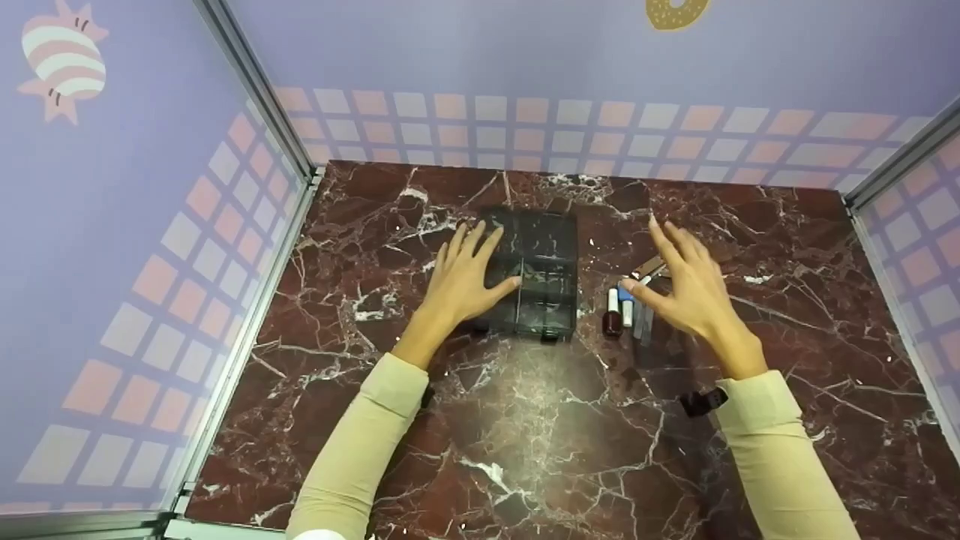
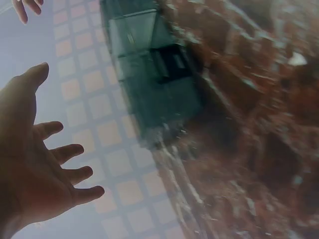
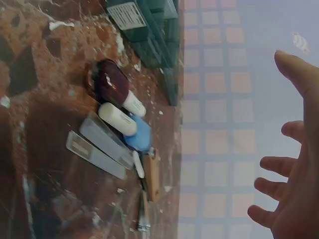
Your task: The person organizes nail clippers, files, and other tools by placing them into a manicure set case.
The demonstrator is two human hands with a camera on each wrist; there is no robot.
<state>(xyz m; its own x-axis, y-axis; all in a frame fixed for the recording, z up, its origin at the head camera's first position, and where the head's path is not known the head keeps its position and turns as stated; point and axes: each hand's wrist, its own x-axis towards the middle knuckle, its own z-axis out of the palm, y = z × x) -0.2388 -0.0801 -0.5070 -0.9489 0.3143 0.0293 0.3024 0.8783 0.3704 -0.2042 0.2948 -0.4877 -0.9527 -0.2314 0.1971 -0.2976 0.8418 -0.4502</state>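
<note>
A dark translucent compartment box (image 1: 549, 281) lies on the marbled table. My left hand (image 1: 461, 289) is spread at the box's left side, overlapping it in the head view, and grips nothing. In the left wrist view its fingers are apart and relaxed. My right hand (image 1: 694, 292) is also spread and holds nothing, nearest to a group of small items right of the box. Among them are a dark red bottle with a white cap (image 3: 110, 81), a blue bottle (image 3: 139, 135) with a white cap, two flat translucent strips (image 3: 96, 153) and a brown flat piece (image 3: 152, 174).
A thin brush-like item (image 3: 144, 219) lies by the brown piece. Purple walls with pink and white squares (image 1: 480, 127) enclose the table (image 1: 525, 450) at the back and sides, with metal frame rails (image 1: 255, 75) at the corners. A white label (image 3: 127, 16) shows on the box's side.
</note>
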